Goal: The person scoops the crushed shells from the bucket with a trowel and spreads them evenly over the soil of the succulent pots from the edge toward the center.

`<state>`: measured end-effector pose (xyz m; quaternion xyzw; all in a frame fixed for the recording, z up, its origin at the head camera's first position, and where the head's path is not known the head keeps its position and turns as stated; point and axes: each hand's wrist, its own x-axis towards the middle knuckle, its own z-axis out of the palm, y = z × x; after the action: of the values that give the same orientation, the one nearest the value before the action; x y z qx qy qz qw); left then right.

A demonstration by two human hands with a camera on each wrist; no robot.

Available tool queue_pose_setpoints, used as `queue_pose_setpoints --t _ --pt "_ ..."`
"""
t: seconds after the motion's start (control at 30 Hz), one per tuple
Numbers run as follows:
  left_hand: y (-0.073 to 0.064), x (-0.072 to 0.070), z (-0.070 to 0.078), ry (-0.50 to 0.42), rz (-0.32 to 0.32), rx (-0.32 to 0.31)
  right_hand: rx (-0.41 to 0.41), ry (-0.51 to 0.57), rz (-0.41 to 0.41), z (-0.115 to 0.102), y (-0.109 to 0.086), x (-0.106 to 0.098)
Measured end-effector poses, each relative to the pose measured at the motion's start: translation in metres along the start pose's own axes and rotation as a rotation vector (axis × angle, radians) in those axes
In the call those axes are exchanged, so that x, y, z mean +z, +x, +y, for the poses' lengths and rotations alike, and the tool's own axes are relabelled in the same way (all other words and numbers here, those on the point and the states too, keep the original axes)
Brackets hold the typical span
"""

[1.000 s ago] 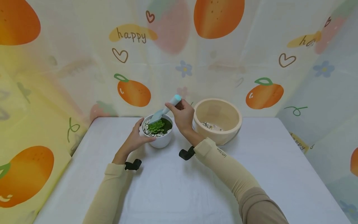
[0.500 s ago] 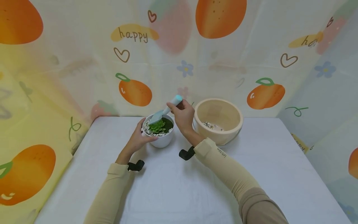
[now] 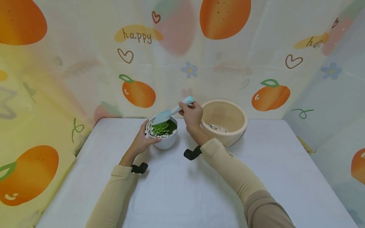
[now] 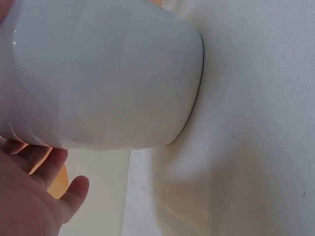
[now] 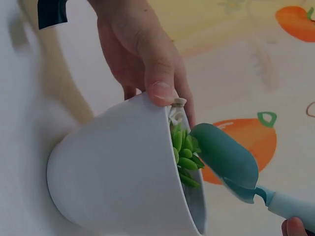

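Note:
In the head view, a white flower pot (image 3: pixel 165 144) stands on the cloth-covered table, with a green succulent (image 3: pixel 161 128) and white pebbles (image 3: pixel 156 136) inside. My left hand (image 3: pixel 140 141) grips the pot at its left, thumb along the near side. Between thumb and fingers my right hand (image 3: pixel 192 117) holds a light blue trowel (image 3: pixel 162 117) by its handle. Its blade hangs over the succulent at the pot's rim. From the right wrist view, the trowel blade (image 5: pixel 229 157) shows close beside the leaves, its hollow hidden. The pot's wall (image 4: pixel 108 73) fills much of the left wrist view.
A big cream planter (image 3: pixel 225 136) stands right behind my right wrist, with several small pebbles (image 3: pixel 216 127) on its bottom. A fruit-printed curtain (image 3: pixel 214 69) hangs behind the table (image 3: pixel 168 190) and at both sides.
My right hand has shifted right and slightly up with the trowel, whose blade now lies flatter and shows more of itself. The left hand keeps its grip on the pot.

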<state>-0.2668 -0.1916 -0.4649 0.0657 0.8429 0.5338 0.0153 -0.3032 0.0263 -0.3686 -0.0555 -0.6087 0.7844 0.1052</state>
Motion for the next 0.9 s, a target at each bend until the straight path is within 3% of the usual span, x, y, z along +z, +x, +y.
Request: queue_pose_setpoints --t 0.17,0.47,0.9 --pt "0.001 -0.001 0.001 0.014 -0.008 -0.002 0.048 0.058 0.007 -0.006 0.001 -0.003" --pt "-0.001 0.0 0.003 0.019 -0.013 -0.035 0.037 0.067 0.021 -0.012 0.001 -0.008" --pt "-0.001 -0.001 0.007 0.01 -0.012 -0.015 0.048 0.112 0.022 -0.019 0.005 -0.018"
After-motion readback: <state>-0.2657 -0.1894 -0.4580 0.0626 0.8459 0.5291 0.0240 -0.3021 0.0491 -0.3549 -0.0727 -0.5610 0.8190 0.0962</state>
